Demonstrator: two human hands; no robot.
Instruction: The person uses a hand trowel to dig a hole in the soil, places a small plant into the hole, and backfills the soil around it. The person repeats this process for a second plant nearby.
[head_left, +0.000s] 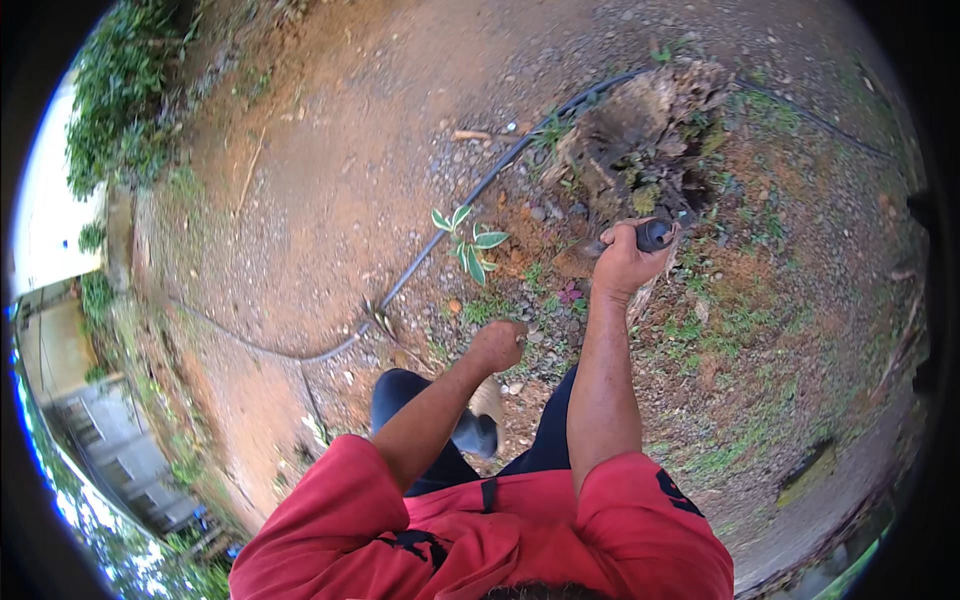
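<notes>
My right hand (630, 259) is wrapped around the dark, round, hollow-ended handle (655, 235) of a hand tool, just in front of a rotting tree stump (622, 142). Most of the tool is hidden by the hand. My left hand (496, 346) is curled above the pebbly ground, over my boot (487, 409); whether its fingers hold anything is hidden. Between the hands and the hose stands a small plant with white-edged leaves (474, 247), beside loosened reddish soil (517, 244). A little purple-leaved plant (570, 294) grows left of my right wrist.
A black hose (491, 180) curves across the ground and passes behind the stump. A short piece of wood (472, 136) lies beyond it. Leafy shrubs (120, 105) and a building (112, 435) stand at the left. Grass patches (720, 337) and gravel spread to the right.
</notes>
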